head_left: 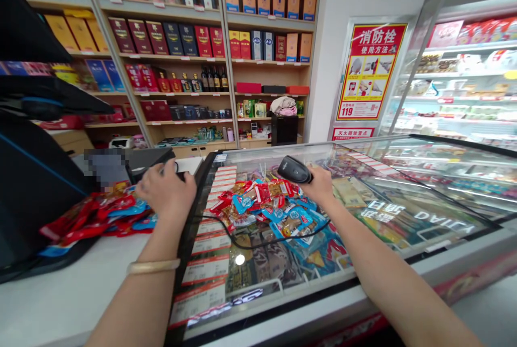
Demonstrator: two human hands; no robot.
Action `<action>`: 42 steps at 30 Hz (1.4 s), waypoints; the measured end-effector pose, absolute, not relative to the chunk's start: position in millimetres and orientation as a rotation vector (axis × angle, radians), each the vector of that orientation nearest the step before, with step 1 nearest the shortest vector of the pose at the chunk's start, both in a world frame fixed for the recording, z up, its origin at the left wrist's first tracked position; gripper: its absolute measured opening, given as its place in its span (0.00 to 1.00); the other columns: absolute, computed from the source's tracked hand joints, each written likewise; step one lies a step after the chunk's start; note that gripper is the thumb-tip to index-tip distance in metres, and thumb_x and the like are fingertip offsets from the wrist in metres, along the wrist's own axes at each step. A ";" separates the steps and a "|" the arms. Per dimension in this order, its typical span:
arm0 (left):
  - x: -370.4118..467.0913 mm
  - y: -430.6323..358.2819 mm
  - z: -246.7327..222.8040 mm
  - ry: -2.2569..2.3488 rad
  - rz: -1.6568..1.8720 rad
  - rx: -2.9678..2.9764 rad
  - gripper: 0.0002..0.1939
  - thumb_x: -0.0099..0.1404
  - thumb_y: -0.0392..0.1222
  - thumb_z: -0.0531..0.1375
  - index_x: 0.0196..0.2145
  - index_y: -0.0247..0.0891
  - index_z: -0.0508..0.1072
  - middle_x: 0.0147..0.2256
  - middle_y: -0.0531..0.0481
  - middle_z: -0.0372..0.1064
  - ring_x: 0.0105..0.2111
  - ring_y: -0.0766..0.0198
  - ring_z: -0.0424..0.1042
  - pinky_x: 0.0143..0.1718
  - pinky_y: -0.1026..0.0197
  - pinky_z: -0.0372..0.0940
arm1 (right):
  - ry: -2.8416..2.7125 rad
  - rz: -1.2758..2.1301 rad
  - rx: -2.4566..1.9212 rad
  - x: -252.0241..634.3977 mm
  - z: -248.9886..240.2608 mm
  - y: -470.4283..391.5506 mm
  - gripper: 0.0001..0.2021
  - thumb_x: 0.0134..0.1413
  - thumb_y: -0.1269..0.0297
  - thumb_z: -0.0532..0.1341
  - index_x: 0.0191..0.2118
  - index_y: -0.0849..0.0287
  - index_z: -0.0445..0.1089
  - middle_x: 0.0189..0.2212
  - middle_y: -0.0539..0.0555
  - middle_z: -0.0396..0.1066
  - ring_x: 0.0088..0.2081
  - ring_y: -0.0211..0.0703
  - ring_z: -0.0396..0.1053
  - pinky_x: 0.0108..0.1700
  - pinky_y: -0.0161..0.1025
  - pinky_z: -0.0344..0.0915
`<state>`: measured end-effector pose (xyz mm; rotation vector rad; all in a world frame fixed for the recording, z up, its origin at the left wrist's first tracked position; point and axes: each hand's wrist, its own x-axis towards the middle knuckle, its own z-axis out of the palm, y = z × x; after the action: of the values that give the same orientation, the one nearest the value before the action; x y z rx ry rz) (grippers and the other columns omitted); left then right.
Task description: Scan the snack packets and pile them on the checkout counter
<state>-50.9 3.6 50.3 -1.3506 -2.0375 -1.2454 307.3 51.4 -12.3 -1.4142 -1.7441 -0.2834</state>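
Head view: a black scanner (295, 169) is held by the right hand (319, 182), its fingers closed around the handle, above the glass top of the freezer (258, 296). Beneath and beside it, red and blue packets (278, 207) are heaped on the glass, toward the left edge. A black cable (242, 245) is looped across the glass and the near side of the heap. The left hand (167, 188) is raised by the freezer's far left corner, its fingers bent and spread apart; whether the dark object behind them is gripped cannot be told. A pale bracelet (153, 266) is worn on the left forearm. On the white counter (109, 282), a second pile of packets (105, 212) is set next to the black monitor stand (32, 185). Boxes and bottles are lined up on the shelves (169, 59) behind.
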 end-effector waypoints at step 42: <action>-21.1 20.5 8.3 -1.941 -2.843 -1.484 0.16 0.46 0.34 0.65 0.33 0.40 0.66 0.30 0.54 0.71 0.31 0.65 0.73 0.35 0.63 0.69 | -1.839 -0.184 -1.268 285.7 -1.7 34.5 0.09 0.46 0.59 0.67 0.34 0.56 0.77 0.32 0.55 0.81 0.39 0.51 0.76 0.45 0.42 0.58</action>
<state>-21.1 20.5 8.3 -1.4839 -1.9406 -2.8430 285.7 34.5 -1.7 -1.2682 -1.8395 -0.1836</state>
